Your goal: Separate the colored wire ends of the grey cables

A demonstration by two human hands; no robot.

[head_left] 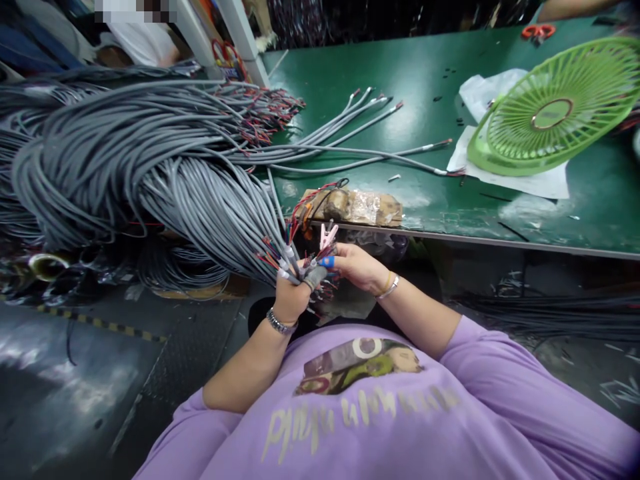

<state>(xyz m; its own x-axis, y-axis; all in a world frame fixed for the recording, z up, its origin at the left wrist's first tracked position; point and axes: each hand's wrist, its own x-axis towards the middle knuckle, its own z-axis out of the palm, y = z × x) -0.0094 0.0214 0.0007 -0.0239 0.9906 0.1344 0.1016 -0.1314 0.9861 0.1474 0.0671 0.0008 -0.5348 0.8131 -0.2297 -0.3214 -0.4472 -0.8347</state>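
My left hand [293, 299], with a watch at the wrist, is closed around the ends of several grey cables [215, 207]. Their stripped ends fan out in thin coloured wires [267, 250] around my fingers. My right hand [363, 268] meets it from the other side, its fingers pinched at the wire ends, with blue tape [327, 261] on one digit. Just above those fingertips stands a pink clip-like piece [328, 236]; I cannot tell what it is fixed to. The exact wires between my right fingers are partly hidden.
A thick heap of grey cables [110, 133] covers the left side. On the green table [350, 67] lie a taped wooden block [375, 208] at the front edge, a green fan [550, 113] and red-handled scissors [538, 32]. Another person [137, 33] is at the far left.
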